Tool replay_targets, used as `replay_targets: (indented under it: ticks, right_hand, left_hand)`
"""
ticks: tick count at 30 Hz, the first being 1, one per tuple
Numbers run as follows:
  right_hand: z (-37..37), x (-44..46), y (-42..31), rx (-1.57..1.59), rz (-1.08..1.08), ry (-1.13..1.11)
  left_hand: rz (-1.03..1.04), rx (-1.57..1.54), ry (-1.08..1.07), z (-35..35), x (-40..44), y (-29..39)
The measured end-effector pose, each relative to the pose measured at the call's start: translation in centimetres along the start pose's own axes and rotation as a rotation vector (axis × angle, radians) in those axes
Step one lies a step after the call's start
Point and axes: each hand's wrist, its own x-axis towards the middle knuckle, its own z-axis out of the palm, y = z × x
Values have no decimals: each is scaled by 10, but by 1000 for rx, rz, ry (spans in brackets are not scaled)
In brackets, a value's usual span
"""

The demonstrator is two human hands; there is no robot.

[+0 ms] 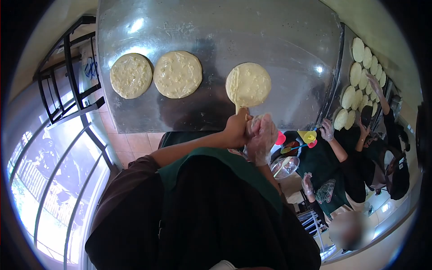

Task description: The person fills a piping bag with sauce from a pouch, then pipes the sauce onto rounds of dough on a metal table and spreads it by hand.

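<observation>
On the metal table (pixel 279 27), a flat round of dough (pixel 254 85) lies right in front of my hands, with a thick pale line of cream along its left side. From that line, cream runs down to my left hand (pixel 237 125), which is bare and closed around what looks like a piping bag, mostly hidden by the fingers. Pressed close beside it is my right hand (pixel 262 137) in a clear plastic glove, its fingers also curled around the bag. Two more dough rounds, the left one (pixel 131 75) and the middle one (pixel 177 74), have lumpy, glossy cream on top.
A clear bowl (pixel 285 167) and a yellow cup (pixel 308 136) are to my right. Beyond them stand co-workers, one with a gloved hand (pixel 327 129) at the table's edge. Several pale rounds (pixel 355 74) cover a far-right surface. A black metal rack (pixel 67 67) stands left.
</observation>
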Motion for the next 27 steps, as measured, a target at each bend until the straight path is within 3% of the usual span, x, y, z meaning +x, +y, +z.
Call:
replay_targets:
  ticks: [2, 3, 4, 7, 9, 12, 15, 18, 21, 26, 27]
  right_hand:
    - [9, 1, -9, -127, -25, 65]
    - [9, 16, -9, -426, -230, 31]
    - [9, 30, -8, -719, -446, 59]
    - [23, 51, -24, -714, -595, 36]
    - [14, 56, -20, -972, -862, 9]
    - [-6, 16, -3, 63, -22, 23]
    - [-11, -9, 1, 20, 45, 68]
    - [-4, 18, -4, -87, -100, 69]
    - [16, 46, -24, -398, -342, 57]
    - [-5, 29, -7, -720, -481, 111]
    - [-11, 17, -5, -648, -417, 114]
  left_hand:
    - [-38, -128, -5, 5, 6, 0]
    - [-23, -68, 82, 32, -7, 20]
    - [2, -99, 34, 39, 9, 29]
    - [53, -163, -62, 46, 42, 34]
    - [53, -152, -73, 43, 50, 30]
    - [32, -74, 50, 27, 8, 6]
    - [-59, -97, 48, 2, 1, -13]
    - [-7, -86, 32, 38, -3, 14]
    - [133, -40, -41, 60, 31, 36]
    - [42, -27, 18, 39, 18, 9]
    - [9, -36, 8, 22, 14, -8]
